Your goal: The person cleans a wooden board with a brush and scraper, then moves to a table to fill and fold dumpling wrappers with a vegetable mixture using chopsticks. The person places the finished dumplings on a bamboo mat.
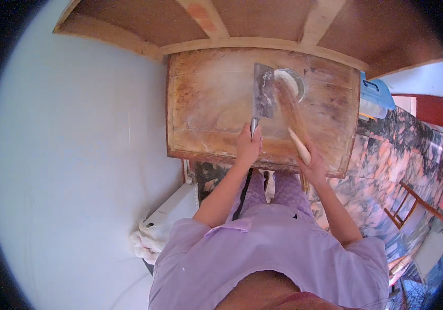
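My left hand (249,145) grips the metal handle of a cleaver (264,89). Its broad blade points away from me over a wooden board (213,112) and carries white, flour-like smears. My right hand (312,164) holds a blurred brown whisk broom (292,110), whose bristles reach toward a round bowl (303,85). White powder (288,79) shows inside the bowl, partly hidden by bristles and blade. A pale, tapered piece (299,145) also lies along my right hand; what it is I cannot tell.
A wooden frame with brown panels (264,23) overhangs the board's far edge. A white wall (89,116) and a radiator (176,205) stand left. Right are a blue-lidded plastic box (376,91), marble-patterned floor tiles (380,159) and a wooden stool or chair frame (407,211).
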{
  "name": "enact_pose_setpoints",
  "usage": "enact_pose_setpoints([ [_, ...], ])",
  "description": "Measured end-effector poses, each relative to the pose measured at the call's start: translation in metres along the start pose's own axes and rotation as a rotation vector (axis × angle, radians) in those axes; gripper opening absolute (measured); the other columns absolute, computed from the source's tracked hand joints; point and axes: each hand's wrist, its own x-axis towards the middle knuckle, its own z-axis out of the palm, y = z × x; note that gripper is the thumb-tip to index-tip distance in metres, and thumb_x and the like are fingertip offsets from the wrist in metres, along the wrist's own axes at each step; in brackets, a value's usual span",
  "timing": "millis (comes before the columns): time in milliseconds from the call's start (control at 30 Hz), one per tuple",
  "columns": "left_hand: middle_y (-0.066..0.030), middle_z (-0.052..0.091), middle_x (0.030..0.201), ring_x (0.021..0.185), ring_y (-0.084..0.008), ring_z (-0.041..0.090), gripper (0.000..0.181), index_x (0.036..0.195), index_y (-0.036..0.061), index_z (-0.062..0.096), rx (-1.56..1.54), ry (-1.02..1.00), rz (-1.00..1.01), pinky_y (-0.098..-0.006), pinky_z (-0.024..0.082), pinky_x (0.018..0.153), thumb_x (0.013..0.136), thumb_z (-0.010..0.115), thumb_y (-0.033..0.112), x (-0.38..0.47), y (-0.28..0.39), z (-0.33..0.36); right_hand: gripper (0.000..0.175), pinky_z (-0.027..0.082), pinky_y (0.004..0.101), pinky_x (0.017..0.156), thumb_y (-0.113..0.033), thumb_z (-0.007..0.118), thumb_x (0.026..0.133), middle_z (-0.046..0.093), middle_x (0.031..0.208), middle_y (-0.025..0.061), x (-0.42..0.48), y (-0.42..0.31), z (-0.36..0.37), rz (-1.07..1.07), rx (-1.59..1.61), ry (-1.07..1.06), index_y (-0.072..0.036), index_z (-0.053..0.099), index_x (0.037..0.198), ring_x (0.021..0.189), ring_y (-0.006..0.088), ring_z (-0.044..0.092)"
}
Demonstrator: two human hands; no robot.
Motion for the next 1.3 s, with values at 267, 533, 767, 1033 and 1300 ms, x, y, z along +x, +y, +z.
enact_pose_setpoints([
  [267, -0.0129, 0.058, 0.066, 0.052, -0.0169, 0.059, 0.019, 0.097, 0.0025, 0.048, 0.425, 0.06, 0.218, -0.0351, 0.043, 0.045, 0.097, 0.055, 0.02, 0.011, -0.003, 0.02, 0.074, 0.048, 0.0426, 0.09, -0.024, 0.076, 0.076, 0.063, 0.117, 0.0192, 0.038, 0.012, -0.001, 0.211, 0.136, 0.001, -0.01, 0.044, 0.141, 0.104, 0.0363, 0.062],
  [533, -0.0022, 0.051, 0.065, 0.055, -0.01, 0.052, 0.023, 0.099, 0.0058, 0.05, 0.001, 0.066, 0.007, -0.0277, 0.042, 0.047, 0.101, 0.051, 0.029, -0.003, -0.024, -0.007, 0.075, 0.05, 0.0426, 0.086, -0.02, 0.073, 0.08, 0.06, 0.122, 0.0194, 0.027, 0.0, 0.012, 0.066, 0.08, 0.126, -0.012, 0.037, 0.146, 0.105, 0.0377, 0.061],
  [767, 0.0023, 0.048, 0.064, 0.051, -0.0065, 0.045, 0.025, 0.093, 0.0109, 0.05, -0.217, 0.177, -0.202, -0.0233, 0.038, 0.045, 0.103, 0.047, 0.034, 0.024, -0.058, -0.069, 0.079, 0.051, 0.0492, 0.085, -0.01, 0.066, 0.083, 0.049, 0.13, 0.0216, 0.044, -0.035, 0.072, 0.04, -0.061, -0.311, -0.015, 0.024, 0.15, 0.105, 0.0424, 0.059],
  [1033, 0.0017, 0.048, 0.063, 0.053, -0.0074, 0.046, 0.026, 0.093, 0.0097, 0.052, -0.279, 0.099, -0.194, -0.0245, 0.04, 0.046, 0.102, 0.048, 0.034, 0.055, -0.106, -0.098, 0.084, 0.052, 0.0497, 0.084, -0.005, 0.063, 0.078, 0.05, 0.123, 0.0227, 0.13, -0.052, 0.15, 0.194, -0.104, -0.171, -0.02, 0.023, 0.151, 0.097, 0.0431, 0.061],
  [1300, -0.0079, 0.057, 0.072, 0.062, -0.0181, 0.056, 0.027, 0.099, 0.003, 0.058, 0.324, 0.148, 0.022, -0.0347, 0.047, 0.059, 0.098, 0.055, 0.03, 0.095, -0.127, -0.113, 0.093, 0.053, 0.049, 0.079, 0.001, 0.063, 0.075, 0.05, 0.116, 0.0201, 0.154, -0.042, 0.175, 0.193, -0.143, -0.016, -0.022, 0.019, 0.153, 0.094, 0.0424, 0.061],
])
